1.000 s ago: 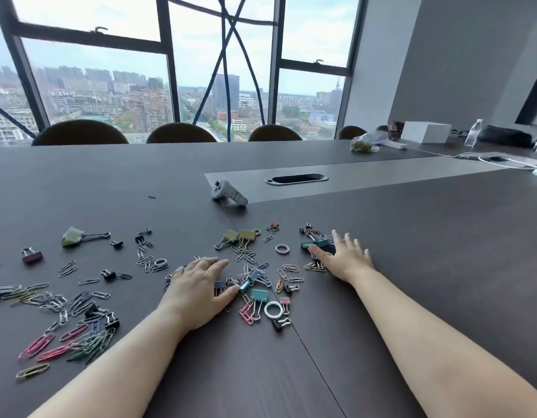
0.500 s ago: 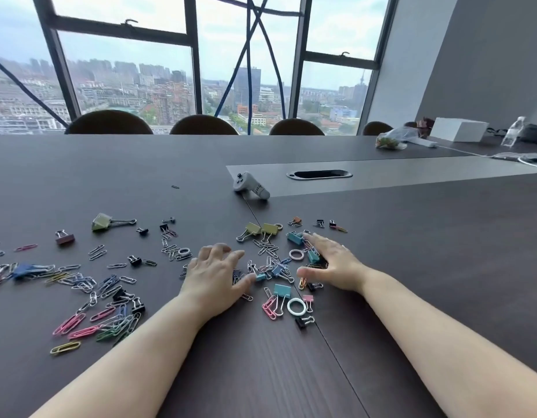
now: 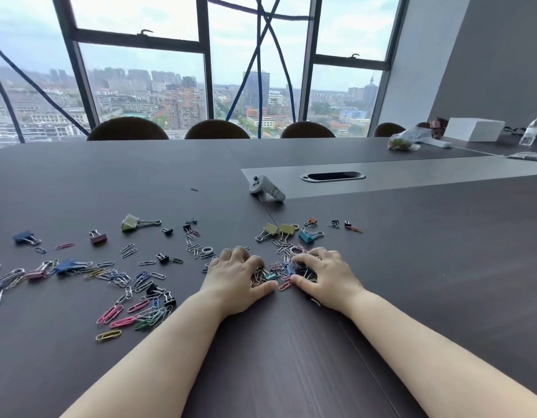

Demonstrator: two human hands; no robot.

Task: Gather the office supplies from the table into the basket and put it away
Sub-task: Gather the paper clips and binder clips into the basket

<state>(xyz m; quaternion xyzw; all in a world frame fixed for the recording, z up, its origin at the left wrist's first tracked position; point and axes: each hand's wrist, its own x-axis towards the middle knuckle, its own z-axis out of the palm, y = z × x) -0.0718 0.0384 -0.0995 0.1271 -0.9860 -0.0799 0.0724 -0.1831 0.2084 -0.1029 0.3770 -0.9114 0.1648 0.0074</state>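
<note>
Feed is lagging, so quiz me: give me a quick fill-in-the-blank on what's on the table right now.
1. The left hand and right hand cup a small pile of ____ between them.
2. Behind the table stand four ____.
3. The white controller lies ____ of the hands.
4. The lone paper clip nearest the camera is ____.

Missing: clips; chairs; beyond; yellow

Both forearms are bare to the frame edge (no sleeves, watch or rings), as are the hands (image 3: pixel 291 279)

Table (image 3: pixel 291 357) – dark wood-grain, matt; paper clips (image 3: pixel 122 319) – coloured glossy wire; controller (image 3: pixel 265 188) smooth white plastic.
</note>
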